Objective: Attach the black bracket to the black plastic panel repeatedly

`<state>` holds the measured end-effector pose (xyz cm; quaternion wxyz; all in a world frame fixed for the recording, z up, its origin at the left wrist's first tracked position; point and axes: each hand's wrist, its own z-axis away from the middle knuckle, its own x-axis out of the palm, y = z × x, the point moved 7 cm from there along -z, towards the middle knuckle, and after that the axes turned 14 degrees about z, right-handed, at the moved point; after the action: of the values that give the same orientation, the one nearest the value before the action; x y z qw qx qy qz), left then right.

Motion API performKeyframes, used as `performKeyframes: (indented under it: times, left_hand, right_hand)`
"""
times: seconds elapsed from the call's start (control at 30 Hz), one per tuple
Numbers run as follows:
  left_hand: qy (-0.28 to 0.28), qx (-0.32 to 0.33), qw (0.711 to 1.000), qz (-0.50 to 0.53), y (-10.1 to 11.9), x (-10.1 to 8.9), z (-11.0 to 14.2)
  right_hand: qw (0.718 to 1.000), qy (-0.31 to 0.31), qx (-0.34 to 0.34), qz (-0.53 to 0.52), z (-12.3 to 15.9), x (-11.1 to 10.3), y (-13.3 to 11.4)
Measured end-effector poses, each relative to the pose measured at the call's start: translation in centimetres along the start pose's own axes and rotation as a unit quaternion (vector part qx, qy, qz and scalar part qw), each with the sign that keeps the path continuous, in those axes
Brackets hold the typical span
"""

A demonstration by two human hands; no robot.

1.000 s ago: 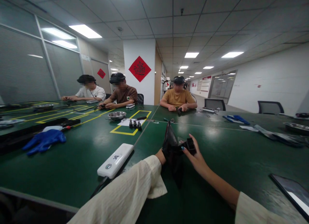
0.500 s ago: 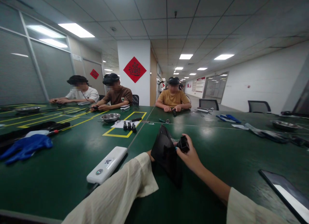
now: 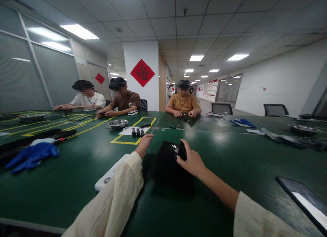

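Note:
In the head view, my right hand (image 3: pixel 192 161) grips a small black block (image 3: pixel 182 150) between thumb and fingers, at the upper right of a dark panel-like object (image 3: pixel 170 169). A glint shows on the dark object beside the block; its exact kind is unclear. My left hand (image 3: pixel 144 145) is over the table, left of the dark object and apart from it. Its fingers stretch forward and right, with nothing visible in them. Just beyond it stand three short black cylindrical pieces (image 3: pixel 138 132) on white paper, near a dark-handled tool (image 3: pixel 146 125).
A white power bank-like box (image 3: pixel 108 177) lies partly under my left sleeve. Blue gloves (image 3: pixel 38 153) are at left, a metal bowl (image 3: pixel 118 124) farther back. A tablet-like device (image 3: pixel 304 199) lies at right. Three people sit across the green table (image 3: pixel 230 155).
My left hand has come out from behind the dark object and moved forward-left toward the black pieces. The dark object sits lower and tilts differently. My right hand still grips the block.

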<state>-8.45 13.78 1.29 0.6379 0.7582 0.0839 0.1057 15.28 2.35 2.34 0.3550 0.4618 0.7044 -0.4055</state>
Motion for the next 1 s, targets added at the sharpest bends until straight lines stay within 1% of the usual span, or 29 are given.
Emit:
performKeyframes:
  times: [0.1,0.2,0.27,0.37,0.5,0.63,0.7,0.77,0.8,0.93,1.0]
  left_hand:
    - [0.013,0.000,1.000,0.014,-0.2,0.4,0.5]
    - [0.025,0.018,0.999,0.015,-0.4,0.5,0.8]
    - [0.030,0.032,0.999,0.011,-0.6,0.6,1.1]
    - [0.034,0.059,0.998,-0.003,-0.9,1.1,1.7]
    - [0.015,0.091,0.995,-0.035,-1.3,2.0,2.2]
    - [0.006,0.119,0.991,-0.064,-1.4,2.3,2.1]
    - [0.010,0.121,0.990,-0.070,-1.4,2.2,2.0]
    - [0.018,0.120,0.990,-0.067,-1.5,2.0,2.0]
    - [0.020,0.118,0.991,-0.064,-1.5,1.9,2.0]
    - [0.017,0.113,0.992,-0.060,-1.7,2.1,2.2]
    - [0.015,0.112,0.992,-0.060,-1.8,2.2,2.3]
  right_hand:
    - [0.996,-0.020,-0.026,0.082,0.1,0.3,-0.9]
    - [0.994,-0.032,-0.045,0.091,0.1,0.7,-0.8]
    - [0.996,-0.017,-0.036,0.074,0.1,0.9,-0.1]
    - [0.999,0.029,-0.019,0.031,0.2,1.1,1.0]
    - [0.998,0.069,-0.013,-0.008,0.6,1.5,1.6]
    - [0.992,0.101,0.044,-0.061,1.0,1.1,3.0]
    - [0.989,0.107,0.076,-0.062,1.1,1.0,3.7]
    - [0.992,0.092,0.088,-0.027,0.9,1.1,3.9]
    - [0.994,0.076,0.077,-0.004,0.7,1.2,3.6]
    - [0.998,0.019,-0.008,0.059,0.1,1.6,1.7]
    - [0.998,0.006,-0.019,0.062,0.1,1.6,1.5]
